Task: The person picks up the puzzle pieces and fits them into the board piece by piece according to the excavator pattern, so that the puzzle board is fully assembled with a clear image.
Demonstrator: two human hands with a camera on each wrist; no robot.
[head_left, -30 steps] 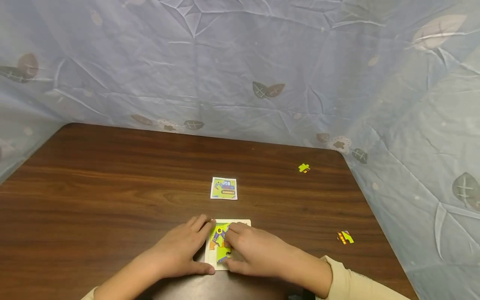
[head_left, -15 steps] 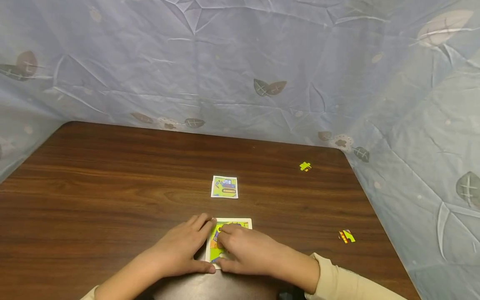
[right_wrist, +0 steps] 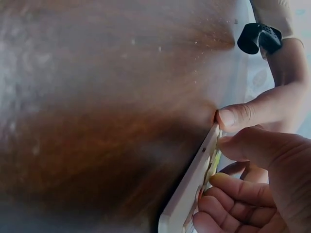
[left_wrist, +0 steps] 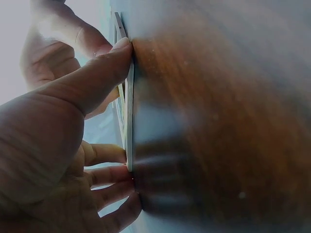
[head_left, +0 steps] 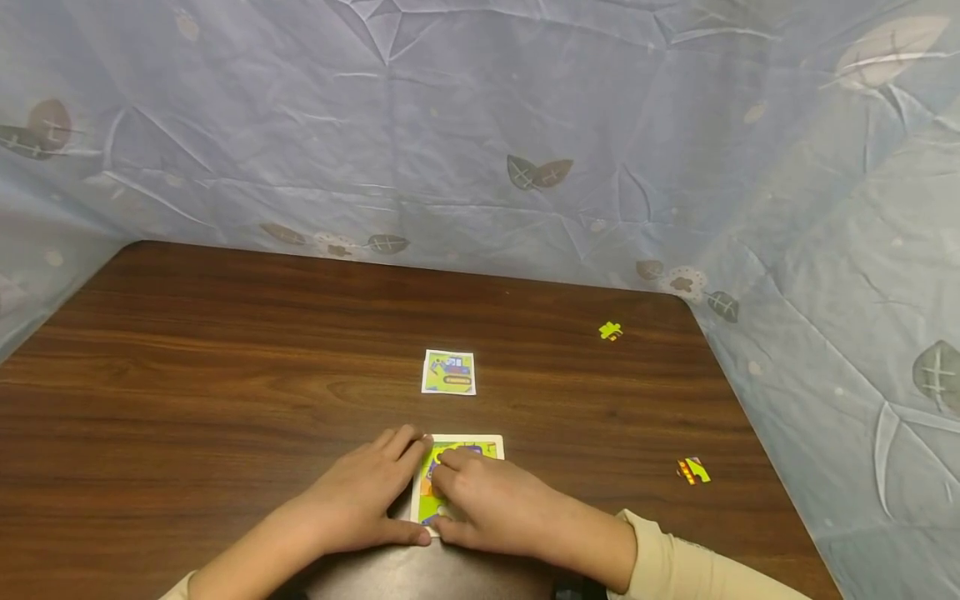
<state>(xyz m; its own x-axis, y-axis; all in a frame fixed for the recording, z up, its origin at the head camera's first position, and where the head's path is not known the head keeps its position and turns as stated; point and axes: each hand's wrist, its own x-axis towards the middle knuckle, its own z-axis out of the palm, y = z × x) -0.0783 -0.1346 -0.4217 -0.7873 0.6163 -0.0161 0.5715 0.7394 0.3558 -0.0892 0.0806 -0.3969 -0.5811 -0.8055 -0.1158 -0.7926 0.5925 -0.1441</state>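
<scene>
A small puzzle board (head_left: 467, 438) with a pale rim lies at the table's near edge, bearing a bright picture partly hidden by my hands. My left hand (head_left: 363, 496) holds the board along its left side, thumb at the near corner and fingers at the far one. From the right, my right hand (head_left: 502, 502) reaches over the board, fingers curled, thumb and index pinching a green puzzle piece (right_wrist: 215, 162) against it. Seen from the left wrist, something thin stands slightly tilted on the board (left_wrist: 129, 111). The piece's full outline is hidden.
Beyond the board lies a square picture card (head_left: 448, 372) showing an excavator. Two loose puzzle pieces are to the right: a green one (head_left: 611, 331) far back and a red-and-green one (head_left: 693, 471) nearer. A patterned curtain (head_left: 450, 125) encloses the table's back and sides.
My right hand has shifted slightly left over the board, bringing the green puzzle piece to the board's near-left part. My left hand stays on the board's left side.
</scene>
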